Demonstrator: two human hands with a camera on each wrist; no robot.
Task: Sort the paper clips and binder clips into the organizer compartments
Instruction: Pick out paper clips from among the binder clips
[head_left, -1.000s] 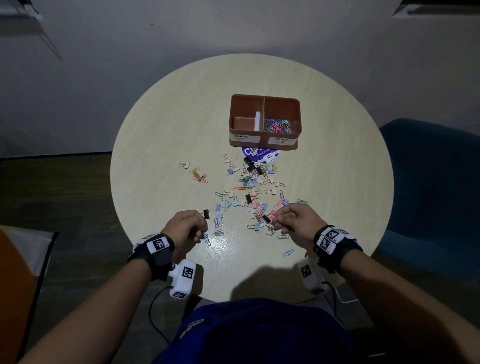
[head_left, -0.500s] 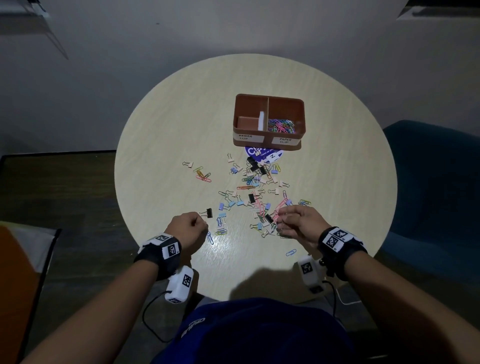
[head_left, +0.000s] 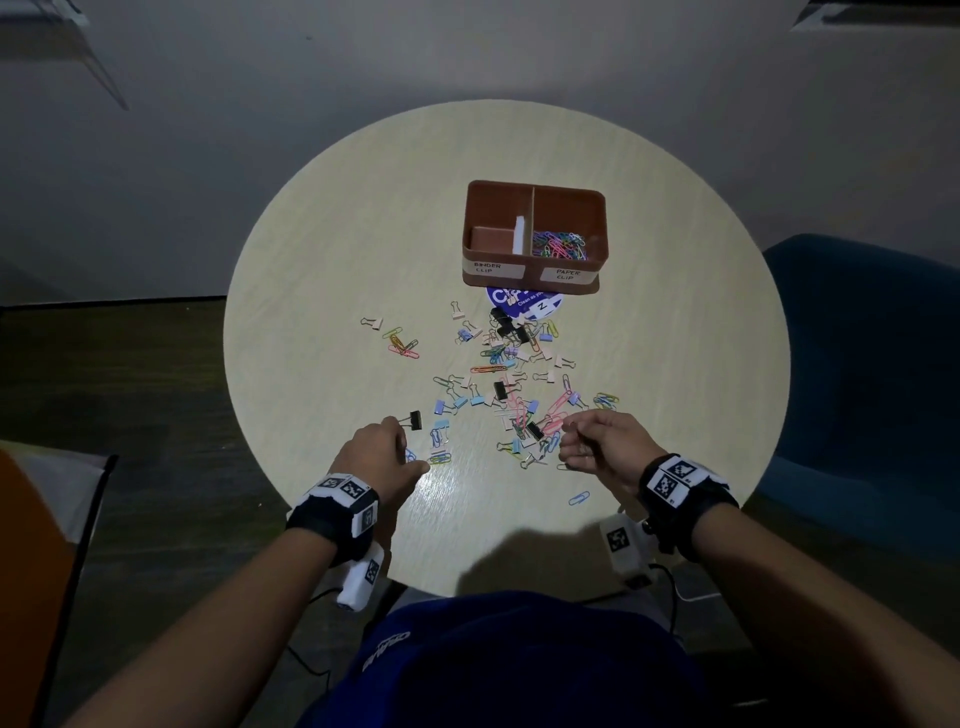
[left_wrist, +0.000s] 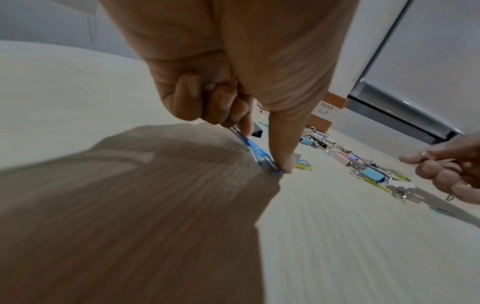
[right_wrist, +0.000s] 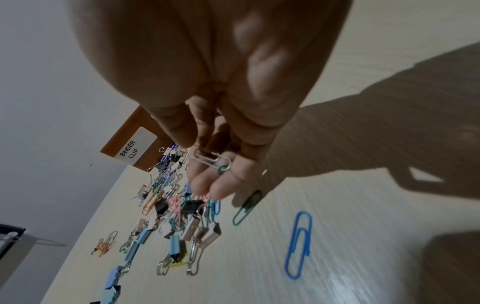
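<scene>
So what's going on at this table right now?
A person is sorting a scatter of clips on a round table into a brown organizer labelled for binder clips and paper clips. The paper clip side already holds a colourful pile; the binder clip side looks nearly bare. The left hand holds a black binder clip while its thumb presses a blue paper clip on the table. The right hand holds a white paper clip in its curled fingers.

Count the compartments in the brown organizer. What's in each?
2. Left compartment, labelled BINDER CLIP: no clips visible, though its front wall hides some floor. Right compartment, labelled PAPER CLIP: a heap of coloured paper clips.
</scene>
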